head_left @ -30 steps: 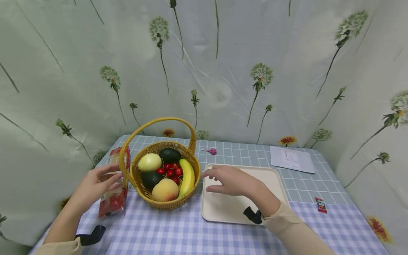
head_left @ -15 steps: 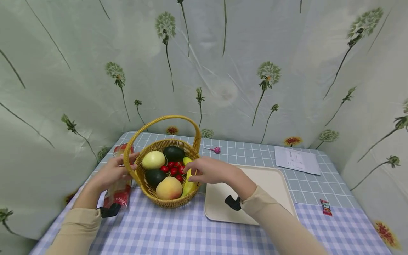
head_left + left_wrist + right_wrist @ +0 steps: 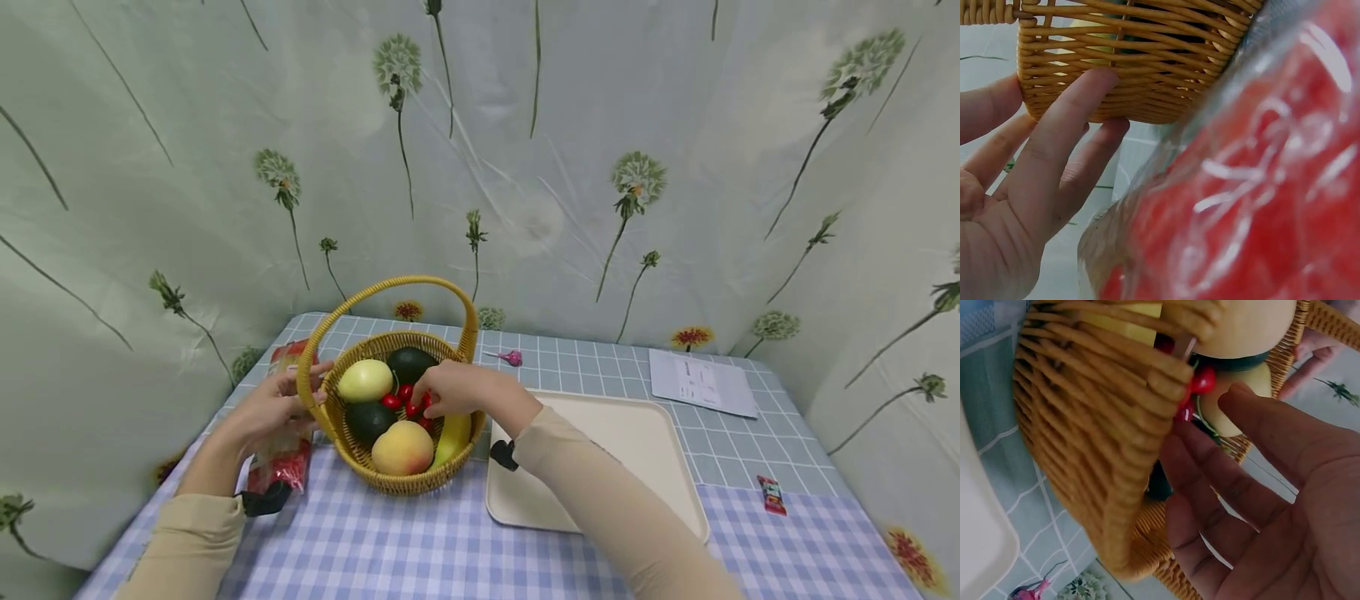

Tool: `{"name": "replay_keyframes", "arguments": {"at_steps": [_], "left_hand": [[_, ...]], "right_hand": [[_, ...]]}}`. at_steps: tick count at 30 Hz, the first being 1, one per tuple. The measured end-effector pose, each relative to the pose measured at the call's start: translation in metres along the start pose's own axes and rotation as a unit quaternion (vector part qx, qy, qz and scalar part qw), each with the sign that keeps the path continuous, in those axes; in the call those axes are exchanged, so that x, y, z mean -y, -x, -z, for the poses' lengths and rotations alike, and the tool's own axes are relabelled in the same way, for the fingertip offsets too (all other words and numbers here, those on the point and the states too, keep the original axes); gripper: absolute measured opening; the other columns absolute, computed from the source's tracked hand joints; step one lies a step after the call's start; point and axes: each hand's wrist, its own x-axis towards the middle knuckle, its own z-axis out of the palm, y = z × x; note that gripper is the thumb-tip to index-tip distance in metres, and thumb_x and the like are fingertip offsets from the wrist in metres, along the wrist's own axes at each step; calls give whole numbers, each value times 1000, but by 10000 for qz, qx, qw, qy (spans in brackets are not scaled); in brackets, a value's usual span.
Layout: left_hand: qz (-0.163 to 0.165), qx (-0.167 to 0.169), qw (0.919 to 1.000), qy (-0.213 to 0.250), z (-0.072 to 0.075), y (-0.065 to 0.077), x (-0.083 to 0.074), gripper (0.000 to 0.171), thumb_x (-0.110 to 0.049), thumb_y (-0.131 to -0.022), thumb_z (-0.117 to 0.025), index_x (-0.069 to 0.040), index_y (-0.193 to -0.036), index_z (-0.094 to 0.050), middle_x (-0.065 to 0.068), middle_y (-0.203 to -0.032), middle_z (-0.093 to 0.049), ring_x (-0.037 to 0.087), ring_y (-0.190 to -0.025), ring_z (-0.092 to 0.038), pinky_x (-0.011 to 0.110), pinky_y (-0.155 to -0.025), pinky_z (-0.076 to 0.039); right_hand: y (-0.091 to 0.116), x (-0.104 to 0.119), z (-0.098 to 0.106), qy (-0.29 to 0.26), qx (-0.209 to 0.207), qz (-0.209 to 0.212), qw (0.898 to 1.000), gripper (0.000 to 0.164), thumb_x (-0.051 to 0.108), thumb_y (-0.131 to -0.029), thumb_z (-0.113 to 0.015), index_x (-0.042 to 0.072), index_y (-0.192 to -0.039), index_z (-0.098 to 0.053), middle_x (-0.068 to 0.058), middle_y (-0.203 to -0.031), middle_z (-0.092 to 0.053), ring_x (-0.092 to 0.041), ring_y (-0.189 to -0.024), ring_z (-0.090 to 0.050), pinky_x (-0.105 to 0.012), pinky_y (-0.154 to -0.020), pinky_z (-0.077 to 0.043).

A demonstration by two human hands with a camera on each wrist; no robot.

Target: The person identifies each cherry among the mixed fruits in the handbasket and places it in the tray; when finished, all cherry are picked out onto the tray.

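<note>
A yellow wicker basket [image 3: 386,483] with a tall handle holds fruit: a peach [image 3: 402,450], a banana [image 3: 452,440], a pale yellow-green fruit [image 3: 365,381], dark green avocado-like fruits [image 3: 367,422] and several red cherries [image 3: 390,402]. My right hand [image 3: 461,388] reaches over the basket's right side. In the right wrist view its thumb and fingers [image 3: 1210,487] stand apart beside the cherries [image 3: 1202,380]. My left hand [image 3: 266,410] is at the basket's left side. In the left wrist view, its extended fingers [image 3: 1063,119] touch the wicker wall [image 3: 1147,87].
A red clear-plastic bag [image 3: 288,468] lies beneath the left hand. Right of the basket is a cream tray [image 3: 645,454], partly under the right forearm. Farther off lie a pink lollipop [image 3: 513,358], a white paper packet [image 3: 708,385] and a small red wrapper [image 3: 772,495].
My right hand has moved left from over the tray, past the banana, into the basket by the cherries. My left hand has come in to the basket's left side.
</note>
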Motion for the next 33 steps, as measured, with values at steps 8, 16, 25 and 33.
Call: {"name": "replay_keyframes", "arguments": {"at_steps": [8,16,25,33], "left_hand": [[156,77,9992,358,-2,1,5,68,-17,-110,-62,-1,-167,-30,32,-162,-38,11,-106,-68,33,-82,-65],[303,-11,9980,546,-5,3,8,70,-20,-110,-62,-8,-170,-29,29,-163,-34,11,-106,-68,35,-85,-65],[281,65,9978,603,-1,2,10,69,-20,-110,-62,-12,-171,-29,24,-161,-43,9,-113,-68,40,-91,-65],[143,179,9985,506,3,-2,8,65,-19,-109,-64,-13,-168,-37,12,-150,-56,9,-111,-70,40,-89,-65]], "right_hand": [[-18,3,-4,610,26,-519,9968,24,20,-102,-76,18,-126,-80,3,-116,-77,-12,-102,-64,-24,-91,-57],[-22,7,-4,603,127,-858,9944,26,19,-98,-80,19,-124,-79,3,-120,-75,-12,-107,-65,-27,-96,-58],[-26,6,-4,407,235,-1073,9931,16,11,-94,-81,23,-106,-77,6,-107,-70,-13,-96,-59,-29,-81,-54],[-30,4,-8,761,349,-922,9922,18,5,-96,-78,19,-107,-83,5,-106,-76,-10,-94,-61,-23,-83,-56]]}}
